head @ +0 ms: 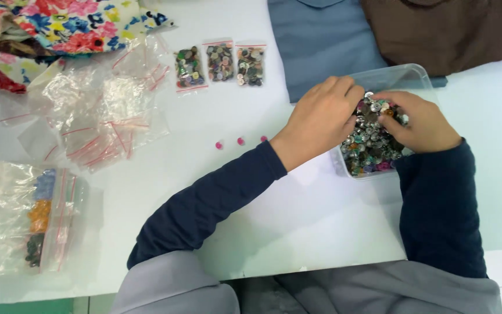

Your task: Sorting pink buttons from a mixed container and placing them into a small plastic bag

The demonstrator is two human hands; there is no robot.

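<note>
A clear plastic box (pixel 405 74) full of mixed coloured buttons (pixel 370 148) stands on the white table (pixel 297 209). Both hands reach into it. My left hand (pixel 319 119) rests on the box's left rim with fingers curled into the buttons. My right hand (pixel 416 122) lies over the pile from the right, fingertips pinching among the buttons near the top. What either hand holds is hidden by the fingers. Three small pink buttons (pixel 240 141) lie in a row on the table just left of my left wrist.
Three small zip bags of buttons (pixel 221 63) lie side by side at the back. A heap of empty zip bags (pixel 97 110) sits to the left, with more bags holding coloured buttons (pixel 39 215) at the front left. Floral cloth (pixel 71 23), blue cloth (pixel 326 40) and brown cloth (pixel 454 32) lie along the far edge.
</note>
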